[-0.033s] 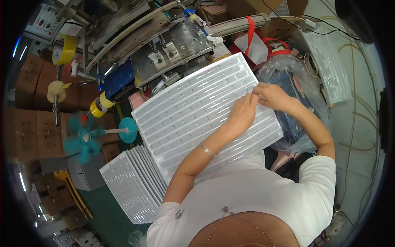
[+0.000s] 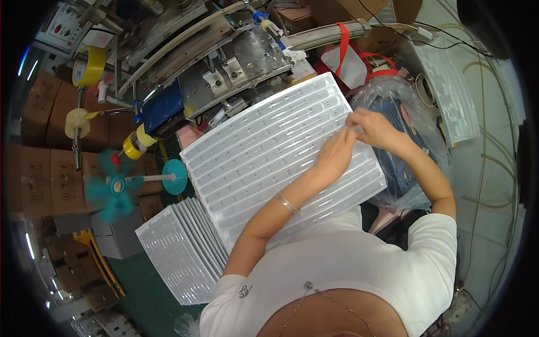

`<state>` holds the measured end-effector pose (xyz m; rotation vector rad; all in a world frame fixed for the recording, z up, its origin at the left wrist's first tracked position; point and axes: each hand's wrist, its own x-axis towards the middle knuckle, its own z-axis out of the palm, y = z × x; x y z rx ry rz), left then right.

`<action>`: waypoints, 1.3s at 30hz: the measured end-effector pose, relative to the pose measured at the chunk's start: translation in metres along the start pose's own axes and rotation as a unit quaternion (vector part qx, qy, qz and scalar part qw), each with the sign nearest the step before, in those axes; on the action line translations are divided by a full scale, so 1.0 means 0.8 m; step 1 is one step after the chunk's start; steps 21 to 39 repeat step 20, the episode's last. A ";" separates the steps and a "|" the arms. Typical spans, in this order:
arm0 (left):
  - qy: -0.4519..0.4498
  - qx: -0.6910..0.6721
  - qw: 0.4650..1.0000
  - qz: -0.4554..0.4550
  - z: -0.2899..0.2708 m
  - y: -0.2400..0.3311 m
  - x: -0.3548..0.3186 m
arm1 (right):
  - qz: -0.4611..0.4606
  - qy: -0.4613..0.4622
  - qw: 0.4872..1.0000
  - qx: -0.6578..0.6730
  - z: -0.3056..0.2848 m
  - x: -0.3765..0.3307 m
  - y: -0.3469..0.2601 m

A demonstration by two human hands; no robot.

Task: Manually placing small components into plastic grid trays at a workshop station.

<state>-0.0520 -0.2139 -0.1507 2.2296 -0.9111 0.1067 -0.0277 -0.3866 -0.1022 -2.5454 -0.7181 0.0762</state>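
Note:
A large pale plastic tray point(image 2: 252, 151) with long parallel grooves and rows of small dark marks lies tilted in front of me. My left hand point(image 2: 335, 153), a bracelet on its wrist, hovers over the tray's right part with its fingers pinched together. Right beside it, at the tray's right edge, my right hand point(image 2: 377, 130) is closed too, its fingertips meeting those of the left. Whatever lies between the fingertips is too small or hidden to make out.
Left of me stands a stack of similar trays point(image 2: 179, 253). A teal fan point(image 2: 117, 185) spins at the left, near yellow tape rolls point(image 2: 88, 66). Metal machinery point(image 2: 247, 62) spans the far side. At the right sit a clear plastic bag point(image 2: 404, 163) and a red-handled bag point(image 2: 351, 67).
My left hand has shifted slightly right and toward me. The right hand has barely moved, and the tray lies almost as before.

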 end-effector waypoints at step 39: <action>0.469 0.130 0.860 -0.152 -0.197 -0.098 -0.004 | 0.027 0.193 0.946 0.258 -0.020 0.116 -0.049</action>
